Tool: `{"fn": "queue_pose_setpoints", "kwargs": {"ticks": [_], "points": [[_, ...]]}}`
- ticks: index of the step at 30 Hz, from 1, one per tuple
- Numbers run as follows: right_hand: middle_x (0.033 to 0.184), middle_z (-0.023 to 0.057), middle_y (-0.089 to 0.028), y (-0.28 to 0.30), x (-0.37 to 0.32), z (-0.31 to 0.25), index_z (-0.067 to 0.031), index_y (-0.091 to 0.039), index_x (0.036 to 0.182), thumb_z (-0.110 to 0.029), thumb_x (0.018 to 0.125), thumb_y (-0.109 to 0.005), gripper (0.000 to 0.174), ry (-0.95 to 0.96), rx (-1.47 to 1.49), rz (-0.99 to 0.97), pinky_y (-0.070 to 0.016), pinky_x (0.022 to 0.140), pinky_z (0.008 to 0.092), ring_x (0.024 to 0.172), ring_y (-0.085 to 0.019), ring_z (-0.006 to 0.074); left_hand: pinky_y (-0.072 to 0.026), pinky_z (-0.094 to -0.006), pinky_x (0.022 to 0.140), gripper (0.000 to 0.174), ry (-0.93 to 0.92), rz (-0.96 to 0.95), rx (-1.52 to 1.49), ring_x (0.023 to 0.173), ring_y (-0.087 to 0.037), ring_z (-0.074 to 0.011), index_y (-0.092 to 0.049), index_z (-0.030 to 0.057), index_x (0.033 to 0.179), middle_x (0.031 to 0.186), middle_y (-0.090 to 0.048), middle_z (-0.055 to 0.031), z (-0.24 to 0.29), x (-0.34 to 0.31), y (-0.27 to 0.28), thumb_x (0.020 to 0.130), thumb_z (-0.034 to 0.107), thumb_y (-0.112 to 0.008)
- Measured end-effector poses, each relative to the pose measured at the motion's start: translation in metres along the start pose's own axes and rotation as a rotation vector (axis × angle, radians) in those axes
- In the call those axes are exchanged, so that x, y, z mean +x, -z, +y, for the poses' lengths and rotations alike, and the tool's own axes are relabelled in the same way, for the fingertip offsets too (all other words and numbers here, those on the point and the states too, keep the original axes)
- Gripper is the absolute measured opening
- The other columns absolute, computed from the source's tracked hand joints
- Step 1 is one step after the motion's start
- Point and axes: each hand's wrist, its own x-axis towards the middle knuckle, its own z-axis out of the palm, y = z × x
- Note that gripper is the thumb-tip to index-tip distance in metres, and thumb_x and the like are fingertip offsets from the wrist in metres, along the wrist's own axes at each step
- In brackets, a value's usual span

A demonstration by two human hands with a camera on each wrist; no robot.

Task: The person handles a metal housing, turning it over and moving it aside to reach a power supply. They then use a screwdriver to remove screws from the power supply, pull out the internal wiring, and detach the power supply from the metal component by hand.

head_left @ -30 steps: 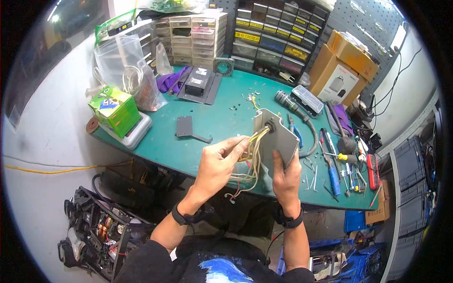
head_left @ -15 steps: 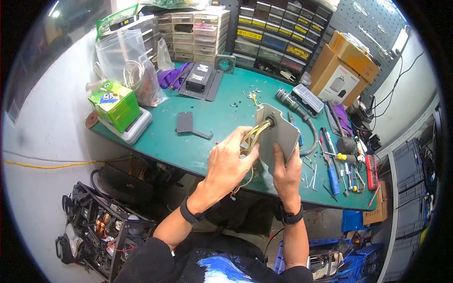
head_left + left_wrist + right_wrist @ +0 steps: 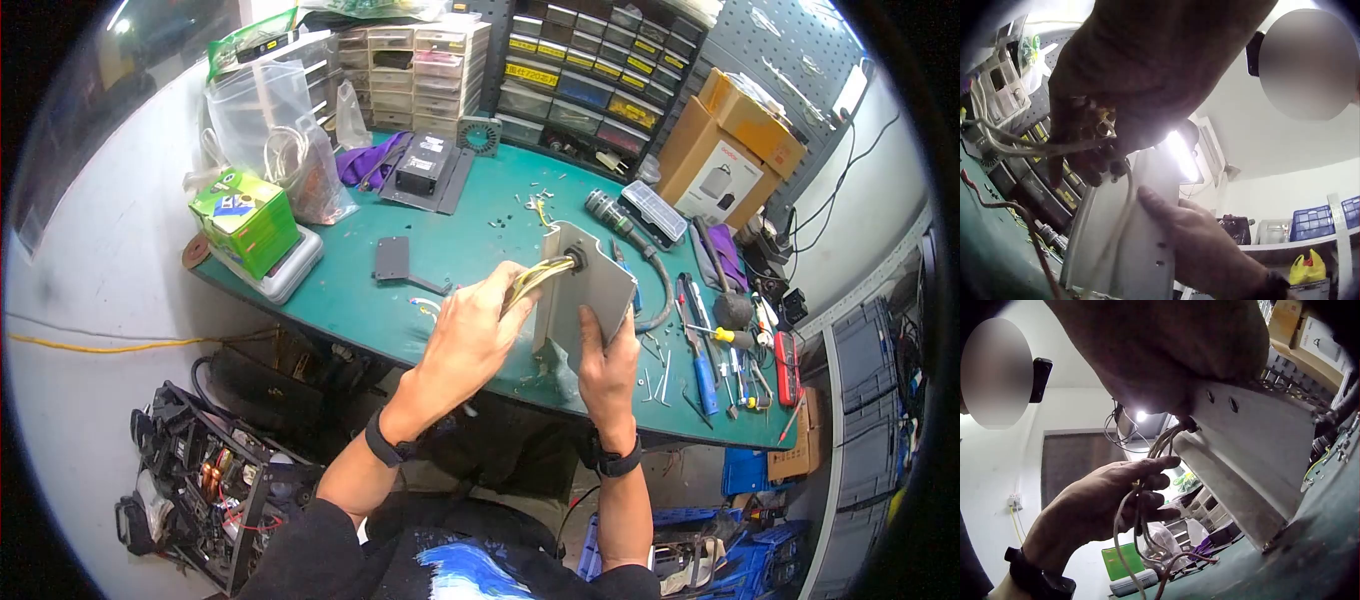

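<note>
A grey bent metal panel [image 3: 608,285] stands tilted over the front of the workbench. My right hand [image 3: 608,368] grips its near edge, thumb on the inner face. Through a black cable gland [image 3: 576,257] near the panel's top comes a bundle of pale and yellow wires [image 3: 541,277]. My left hand [image 3: 472,328] holds this bundle with curled fingers, just left of the panel. Loose wire ends stick out on the hand's far left side. In the right wrist view, several wires [image 3: 1124,528] hang below the left hand, one of them reddish [image 3: 1169,572].
Right of the panel lie a thick grey cable with a connector [image 3: 610,212], pliers, screwdrivers [image 3: 735,334] and a red meter [image 3: 790,365]. A small dark plate with an arm [image 3: 393,260] lies left. Behind are a black boxed unit [image 3: 425,165], a green box [image 3: 245,225] and drawer cabinets [image 3: 580,75].
My left hand has gone from pinching the wires with fingertips to closing around the bundle, and has shifted slightly left. The loose ends now show left of it. My right hand keeps its grip.
</note>
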Motion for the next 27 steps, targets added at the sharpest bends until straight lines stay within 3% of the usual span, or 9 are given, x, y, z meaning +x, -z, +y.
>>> {"fn": "queue_pose_setpoints", "kwargs": {"ticks": [2, 3, 6, 8, 11, 18, 21, 23, 27], "points": [[0.103, 0.0285, -0.071, 0.000, 0.001, 0.007, 0.0053, -0.052, 0.135, -0.006, 0.103, -0.061, 0.036, 0.091, -0.043, 0.018, -0.0557, 0.077, 0.0425, 0.091, -0.073, 0.0416, -0.0508, -0.0389, 0.059, 0.019, 0.136, -0.136, -0.191, 0.061, -0.058, -0.0353, -0.063, -0.0004, 0.108, 0.077, -0.065, -0.0199, 0.000, 0.002, 0.004, 0.102, 0.018, -0.065], [0.103, 0.0285, -0.071, 0.001, 0.001, 0.007, 0.0053, -0.052, 0.135, -0.006, 0.103, -0.061, 0.036, 0.092, -0.042, 0.016, -0.0557, 0.077, 0.0425, 0.091, -0.073, 0.0416, -0.0508, -0.0389, 0.059, 0.019, 0.137, -0.134, -0.191, 0.061, -0.058, -0.0353, -0.063, -0.0004, 0.108, 0.077, -0.065, -0.0199, 0.003, 0.002, 0.006, 0.102, 0.018, -0.065], [0.102, 0.0280, -0.072, 0.003, 0.000, 0.008, 0.0056, -0.053, 0.135, -0.005, 0.102, -0.062, 0.036, 0.078, -0.039, 0.004, -0.0555, 0.078, 0.0419, 0.090, -0.073, 0.0398, -0.0511, -0.0382, 0.058, 0.019, 0.219, -0.243, -0.240, 0.063, -0.063, -0.0339, -0.061, 0.0015, 0.114, 0.074, -0.064, -0.0179, 0.008, -0.001, 0.006, 0.103, 0.017, -0.062], [0.104, 0.0274, -0.072, 0.003, -0.001, 0.009, 0.0060, -0.054, 0.134, -0.005, 0.102, -0.061, 0.034, 0.010, -0.006, 0.017, -0.0549, 0.080, 0.0412, 0.092, -0.073, 0.0381, -0.0536, -0.0381, 0.058, 0.020, -0.240, -0.085, 0.220, 0.070, -0.068, -0.0333, -0.059, 0.0013, 0.120, 0.076, -0.065, -0.0163, -0.003, -0.009, -0.012, 0.102, 0.011, -0.060], [0.107, 0.0270, -0.072, 0.004, 0.003, 0.005, 0.0065, -0.055, 0.132, -0.005, 0.102, -0.061, 0.033, 0.015, -0.033, 0.009, -0.0545, 0.082, 0.0407, 0.095, -0.073, 0.0371, -0.0552, -0.0408, 0.060, 0.027, -0.333, -0.091, 0.327, 0.079, -0.071, -0.0343, -0.057, -0.0007, 0.123, 0.083, -0.066, -0.0165, -0.003, -0.014, -0.021, 0.097, 0.005, -0.060], [0.109, 0.0240, -0.072, 0.004, 0.001, 0.010, 0.0073, -0.057, 0.130, -0.007, 0.103, -0.062, 0.031, 0.025, -0.016, 0.027, -0.0531, 0.085, 0.0384, 0.096, -0.070, 0.0308, -0.0597, -0.0417, 0.065, 0.041, -0.327, -0.167, 0.353, 0.080, -0.071, -0.0378, -0.055, -0.0069, 0.128, 0.093, -0.067, -0.0195, -0.002, -0.016, -0.034, 0.088, -0.004, -0.059], [0.112, 0.0192, -0.072, 0.007, 0.000, 0.014, 0.0067, -0.057, 0.129, -0.008, 0.104, -0.061, 0.029, -0.013, 0.034, 0.037, -0.0515, 0.089, 0.0356, 0.099, -0.067, 0.0246, -0.0604, -0.0403, 0.058, 0.028, -0.429, -0.034, 0.305, 0.068, -0.072, -0.0343, -0.056, -0.0030, 0.113, 0.081, -0.064, -0.0142, -0.008, -0.014, -0.038, 0.086, -0.002, -0.062], [0.115, 0.0134, -0.070, 0.011, 0.000, 0.016, 0.0053, -0.058, 0.128, -0.013, 0.105, -0.062, 0.029, -0.051, 0.076, 0.030, -0.0509, 0.090, 0.0326, 0.103, -0.064, 0.0188, -0.0603, -0.0395, 0.057, 0.028, -0.426, -0.032, 0.325, 0.067, -0.072, -0.0331, -0.056, -0.0028, 0.113, 0.080, -0.065, -0.0136, -0.009, -0.012, -0.039, 0.086, -0.001, -0.062], [0.118, 0.0123, -0.069, 0.022, 0.010, 0.027, 0.0054, -0.058, 0.130, -0.015, 0.106, -0.062, 0.031, -0.090, 0.031, -0.005, -0.0505, 0.091, 0.0318, 0.105, -0.063, 0.0175, -0.0601, -0.0398, 0.060, 0.029, -0.353, -0.097, 0.387, 0.072, -0.072, -0.0328, -0.056, -0.0036, 0.117, 0.083, -0.065, -0.0149, -0.001, -0.005, -0.046, 0.088, -0.001, -0.059]]}}
